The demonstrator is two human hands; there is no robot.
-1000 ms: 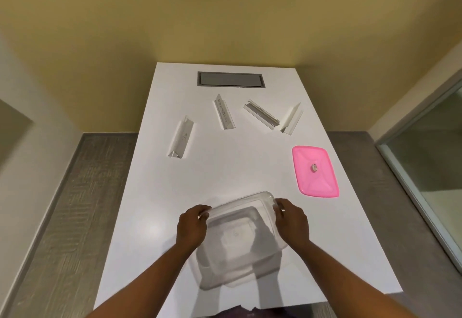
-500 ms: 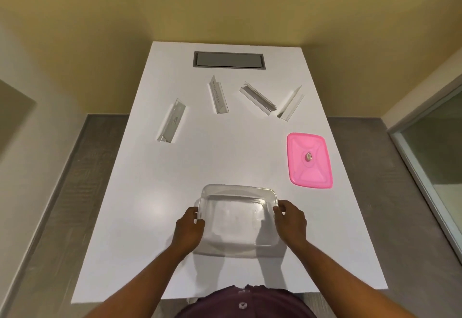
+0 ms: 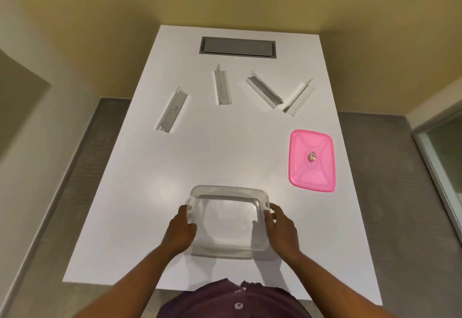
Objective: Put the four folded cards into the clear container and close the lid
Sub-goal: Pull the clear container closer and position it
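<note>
Table (image 3: 155, 192): white, near yellow wall.
Hands: left hand (image 3: 180, 233) and right hand (image 3: 281, 230) clasp clear container (image 3: 228, 220).
Beyond grip: four folded cards (image 3: 172, 111), pink lid (image 3: 311, 160).

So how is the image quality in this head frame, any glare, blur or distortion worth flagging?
Head view: strong wide-angle distortion, the white table tapering away; a soft glare patch beside the clear container, whose far rim stays readable; the left hand and right hand slightly soft; the four folded cards and pink lid sharp, with faint shadows.
</note>
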